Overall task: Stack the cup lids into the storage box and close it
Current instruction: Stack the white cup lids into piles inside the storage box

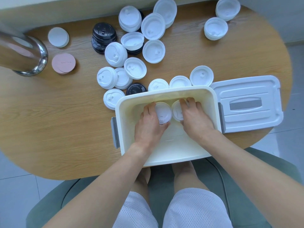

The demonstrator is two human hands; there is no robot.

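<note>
An open white storage box (121, 116) stands at the table's near edge. Both hands reach down inside it. My left hand (148, 125) grips a white cup lid (162, 112) by its rim. My right hand (195, 119) covers a second white cup lid (176, 111) right beside the first. The two lids sit side by side near the box's far wall. The box's white cover (246, 104) with a grey handle lies flat to the right of the box. Many loose white lids (116, 54) and a black lid (136, 89) are scattered beyond the box.
A stack of black lids (103, 36) stands at the back. Pink discs (63, 63) and a white disc (58, 37) lie at the left beside a glass-and-metal vessel (24, 53). Two lid stacks (215, 28) sit at the far right. Grey latches (114, 132) flank the box.
</note>
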